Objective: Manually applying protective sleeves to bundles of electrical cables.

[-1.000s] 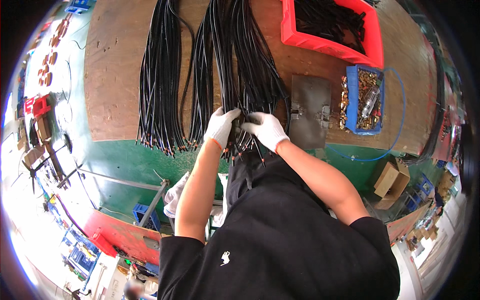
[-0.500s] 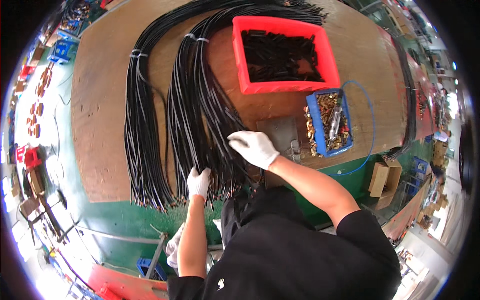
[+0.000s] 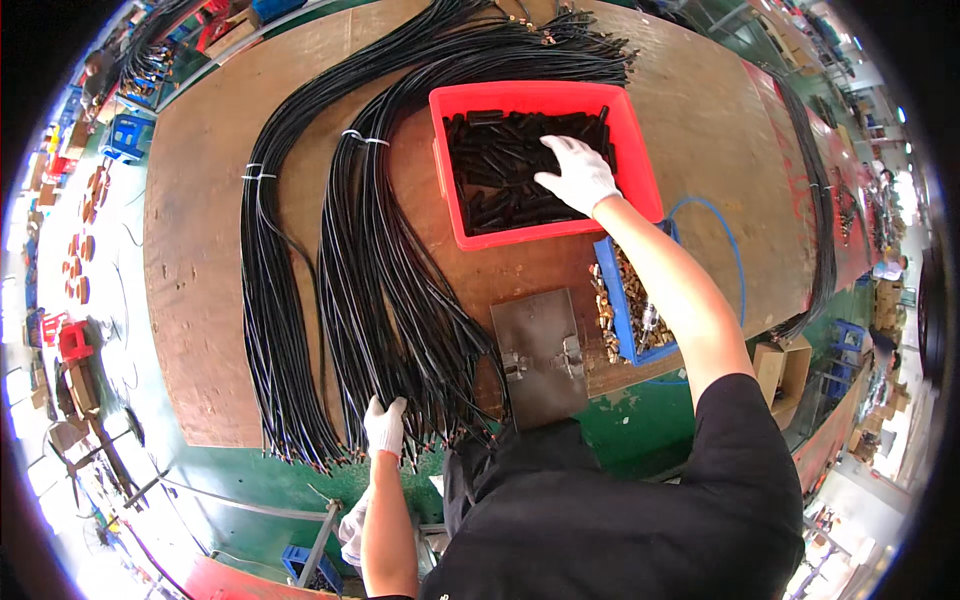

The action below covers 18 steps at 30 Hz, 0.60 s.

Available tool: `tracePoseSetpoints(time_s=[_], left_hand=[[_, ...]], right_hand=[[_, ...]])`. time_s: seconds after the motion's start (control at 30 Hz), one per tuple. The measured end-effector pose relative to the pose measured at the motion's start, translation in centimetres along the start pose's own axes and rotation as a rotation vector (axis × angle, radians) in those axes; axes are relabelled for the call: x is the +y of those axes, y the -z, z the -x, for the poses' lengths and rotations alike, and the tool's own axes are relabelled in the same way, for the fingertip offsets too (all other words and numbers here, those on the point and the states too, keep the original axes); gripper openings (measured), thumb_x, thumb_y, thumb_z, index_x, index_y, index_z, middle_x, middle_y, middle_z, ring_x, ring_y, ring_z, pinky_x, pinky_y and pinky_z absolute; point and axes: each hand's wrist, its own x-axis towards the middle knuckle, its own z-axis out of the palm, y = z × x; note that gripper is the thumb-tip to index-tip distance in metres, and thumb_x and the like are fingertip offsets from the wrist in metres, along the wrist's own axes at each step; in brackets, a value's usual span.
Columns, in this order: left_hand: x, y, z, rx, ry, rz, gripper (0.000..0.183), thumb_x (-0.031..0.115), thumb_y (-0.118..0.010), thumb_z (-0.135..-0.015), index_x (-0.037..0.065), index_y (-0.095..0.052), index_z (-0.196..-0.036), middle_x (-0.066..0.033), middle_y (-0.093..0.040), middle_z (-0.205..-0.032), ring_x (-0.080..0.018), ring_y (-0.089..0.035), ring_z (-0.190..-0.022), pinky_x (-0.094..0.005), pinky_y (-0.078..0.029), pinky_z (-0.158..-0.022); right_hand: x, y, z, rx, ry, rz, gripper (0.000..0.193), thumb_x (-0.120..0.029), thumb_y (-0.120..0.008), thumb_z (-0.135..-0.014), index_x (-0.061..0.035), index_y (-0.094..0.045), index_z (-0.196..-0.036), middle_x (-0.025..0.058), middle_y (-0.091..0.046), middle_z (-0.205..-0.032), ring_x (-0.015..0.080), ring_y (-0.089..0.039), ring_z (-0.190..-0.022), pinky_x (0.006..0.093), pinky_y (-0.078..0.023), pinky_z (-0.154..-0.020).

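My right hand (image 3: 580, 175), in a white glove, reaches over the red bin (image 3: 545, 238). Its fingers are spread just above the short black sleeves (image 3: 490, 165) heaped inside, and nothing shows in its grasp. At the near edge of the table my left hand (image 3: 384, 427), gloved too, is closed among the lower ends of a thick bundle of black cables (image 3: 350, 300). A cable seems to be between its thumb and fingers, though the fingertips partly hide it. Copper-coloured tips show at the cable ends.
A second black cable bundle (image 3: 270, 320), tied with white bands, lies further left. Right of a dark metal plate (image 3: 540, 350) stands a blue bin (image 3: 622, 310) of small brass fittings, partly under my right forearm. A blue hose (image 3: 738, 250) curves beside it. An open cardboard box (image 3: 785, 375) sits beyond the table's right edge.
My right hand has moved from above the cables, up and right, to the red bin. My left hand stays at the cable ends. The whole view has shifted, showing more of the dark plate.
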Motion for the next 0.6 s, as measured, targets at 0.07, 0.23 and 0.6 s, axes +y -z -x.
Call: tracePoseSetpoints(time_s=[0.07,0.23,0.6], left_hand=[[0.3,-0.1,0.1,0.008,-0.007,-0.016,0.029,0.012,-0.071,-0.091,-0.003,-0.068,-0.117,-0.009,-0.076,-0.105,-0.0174,-0.067,-0.093,-0.0322,-0.052,-0.089],[1.2,-0.3,0.7,0.043,0.03,-0.057,0.027,0.012,-0.07,-0.091,-0.003,-0.067,-0.113,-0.0086,-0.075,-0.102,-0.0168,-0.066,-0.09,-0.0328,-0.052,-0.085],[1.6,-0.7,0.3,0.062,0.149,-0.004,0.027,0.006,-0.069,-0.092,-0.002,-0.066,-0.117,-0.0074,-0.075,-0.107,-0.0176,-0.067,-0.093,-0.0321,-0.052,-0.089]], right_hand=[[0.4,-0.9,-2.6,-0.004,0.089,0.146,0.071,-0.042,-0.076,-0.089,-0.0132,-0.051,-0.149,0.0137,-0.056,-0.15,0.035,-0.051,-0.141,0.048,-0.043,-0.117],[0.6,-1.6,-7.3,-0.088,-0.024,0.155,0.087,-0.048,-0.082,-0.082,-0.0103,-0.046,-0.153,0.0175,-0.051,-0.155,0.0372,-0.046,-0.146,0.0497,-0.039,-0.12],[-0.5,-4.6,-12.9,-0.456,-0.094,0.121,0.105,-0.044,-0.086,-0.072,-0.0084,-0.04,-0.16,0.0222,-0.045,-0.161,0.0395,-0.047,-0.146,0.0478,-0.045,-0.117]])
